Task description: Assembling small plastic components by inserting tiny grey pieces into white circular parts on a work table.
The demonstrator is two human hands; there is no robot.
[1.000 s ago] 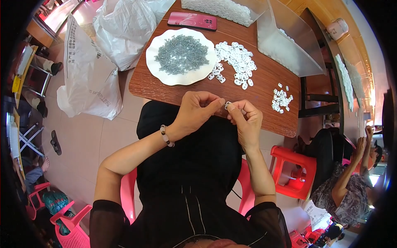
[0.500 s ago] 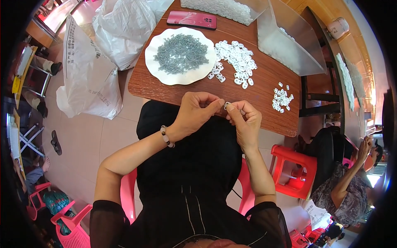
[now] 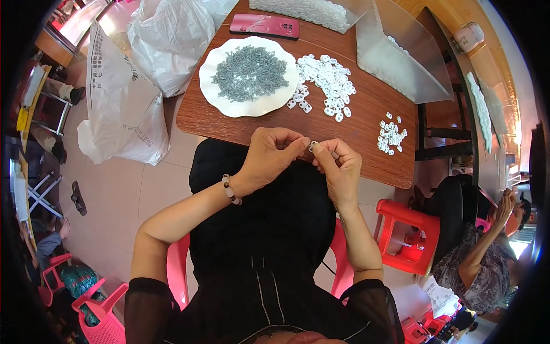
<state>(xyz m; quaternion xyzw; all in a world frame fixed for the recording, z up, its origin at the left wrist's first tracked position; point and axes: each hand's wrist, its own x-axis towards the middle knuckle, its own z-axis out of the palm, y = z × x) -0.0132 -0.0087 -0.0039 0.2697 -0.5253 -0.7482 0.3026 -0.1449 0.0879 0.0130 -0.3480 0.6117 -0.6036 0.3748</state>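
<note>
Over the table's near edge, my left hand [image 3: 268, 155] and my right hand [image 3: 344, 169] meet fingertip to fingertip. A small white oval plastic piece [image 3: 313, 147] is pinched between my right thumb and fingers. My left thumb and forefinger press together right beside it; anything between them is too small to make out. Beyond my hands stands a white scalloped plate [image 3: 208, 96] heaped with slim grey screw-like pieces [image 3: 250, 73]. A loose pile of white two-holed plastic pieces [image 3: 335, 86] lies right of the plate. Farther right is a smaller group of similar white pieces [image 3: 391, 137].
A pink phone [image 3: 263, 26] lies behind the plate. Clear bins [image 3: 395, 74] with white pieces stand at the table's far side. White sacks [image 3: 123, 109] sit on the floor at left. At right are a red stool [image 3: 407, 238] and a seated person [image 3: 478, 258].
My hands keep almost the same pinched pose, with only a slight shift at the fingertips. The table and its contents sit marginally higher in the picture.
</note>
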